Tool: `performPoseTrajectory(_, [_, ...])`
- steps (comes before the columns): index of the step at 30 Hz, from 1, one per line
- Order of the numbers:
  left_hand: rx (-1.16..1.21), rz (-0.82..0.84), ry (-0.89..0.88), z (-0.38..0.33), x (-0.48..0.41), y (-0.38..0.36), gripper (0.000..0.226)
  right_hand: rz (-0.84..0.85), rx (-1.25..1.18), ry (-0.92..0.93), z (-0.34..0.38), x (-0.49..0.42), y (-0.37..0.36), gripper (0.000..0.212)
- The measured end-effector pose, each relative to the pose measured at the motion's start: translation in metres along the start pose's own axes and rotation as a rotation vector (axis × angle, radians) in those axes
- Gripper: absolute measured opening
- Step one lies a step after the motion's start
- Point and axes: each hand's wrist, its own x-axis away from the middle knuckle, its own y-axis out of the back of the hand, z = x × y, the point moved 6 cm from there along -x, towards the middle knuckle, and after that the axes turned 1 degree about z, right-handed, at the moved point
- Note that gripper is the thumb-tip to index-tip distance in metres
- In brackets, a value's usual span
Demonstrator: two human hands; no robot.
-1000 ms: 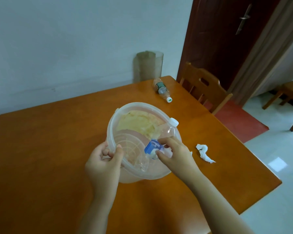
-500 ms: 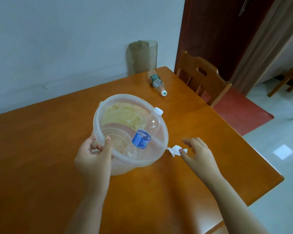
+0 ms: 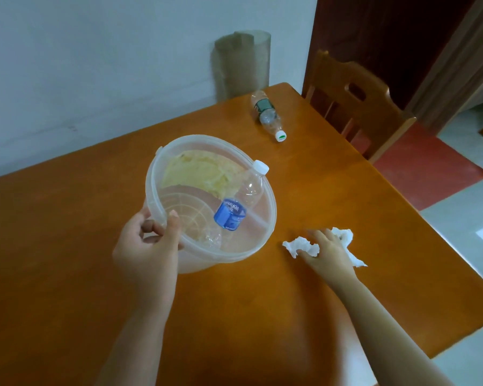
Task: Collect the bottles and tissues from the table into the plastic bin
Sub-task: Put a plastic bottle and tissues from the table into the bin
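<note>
My left hand [image 3: 148,246] grips the near rim of a clear round plastic bin [image 3: 265,240], held tilted above the orange table [image 3: 67,274]. Inside it lies an empty bottle with a blue label [image 3: 230,215] and a white cap poking over the far rim, beside a yellowish crumpled sheet [image 3: 201,174]. My right hand [image 3: 326,246] is down on the table to the right of the bin, fingers curling on a crumpled white tissue [image 3: 301,245]; more white tissue [image 3: 346,238] shows behind the hand. A second empty bottle with a green label [image 3: 267,114] lies near the far edge.
A greyish translucent bin [image 3: 243,65] stands against the wall beyond the table's far edge. A wooden chair [image 3: 357,101] sits at the table's right side by a dark door. The table's right edge runs close to my right hand, with tiled floor below.
My right hand let go of the blue-label bottle, which now lies in the bin, then moved right and down onto the tissue. The left hand kept hold of the bin.
</note>
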Motion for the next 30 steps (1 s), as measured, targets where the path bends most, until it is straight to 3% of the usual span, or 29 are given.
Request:
performPoseTrajectory(7, [-0.024,0.006,0.005,0.000,-0.005,-0.003,0.031,0.099,0.051,-0.026,-0.007,-0.010,-0.029,0.046])
performPoseTrajectory(23, [0.033,-0.007,0.059,0.006,0.013,0.021,0.026,-0.010,-0.147,-0.166,-0.027,0.039,-0.028,0.007])
performPoseTrajectory(30, [0.094,0.016,0.062,0.003,0.030,0.036,0.025,-0.160,-0.240,-0.177,-0.019,0.071,0.004,0.008])
